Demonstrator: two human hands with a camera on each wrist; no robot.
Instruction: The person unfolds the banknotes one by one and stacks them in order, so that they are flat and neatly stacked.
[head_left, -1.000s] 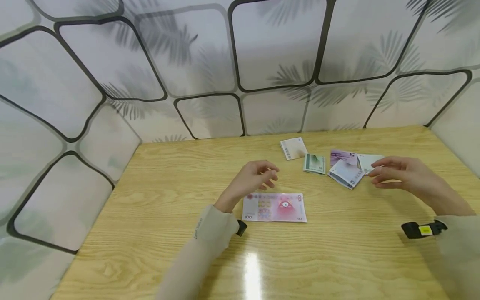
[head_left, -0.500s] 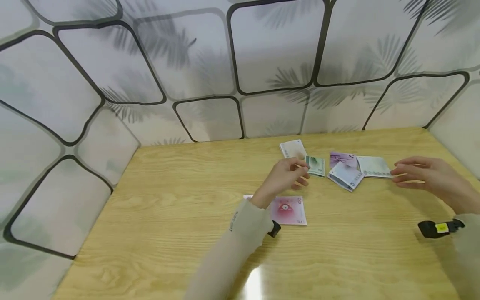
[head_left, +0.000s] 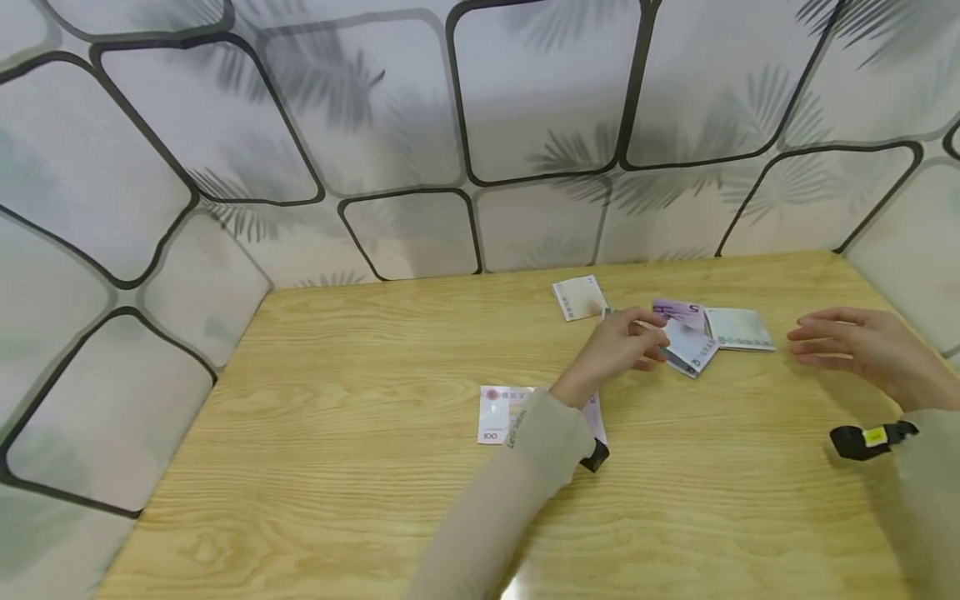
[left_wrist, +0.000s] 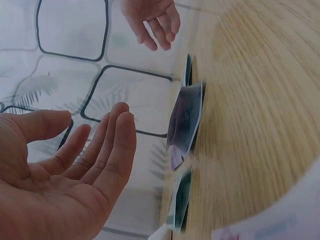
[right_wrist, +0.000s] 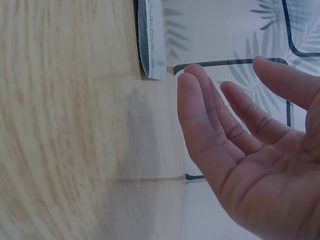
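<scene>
My left hand (head_left: pixel 618 346) hovers over the table with loosely bent fingers and nothing in them, near a blue-grey folded banknote (head_left: pixel 688 346). In the left wrist view a green folded banknote (left_wrist: pixel 181 202) stands below the fingertips; the hand mostly covers it in the head view. A purple banknote (head_left: pixel 678 312) lies partly under the blue-grey one. To their right is a pale green folded banknote (head_left: pixel 740 329). My right hand (head_left: pixel 862 342) is held just right of that note, apart from it, fingers relaxed and holding nothing.
A pink 100 banknote (head_left: pixel 493 421) lies flat, partly hidden beneath my left forearm. Farther back is a whitish folded banknote (head_left: pixel 580 298). The wooden table (head_left: pixel 337 433) meets a patterned wall covering (head_left: pixel 540 225) at the back and sides.
My left hand has moved right from above the pink banknote, past the green one, toward the blue-grey one. My right hand has drawn right, away from the pale green banknote, uncovering it.
</scene>
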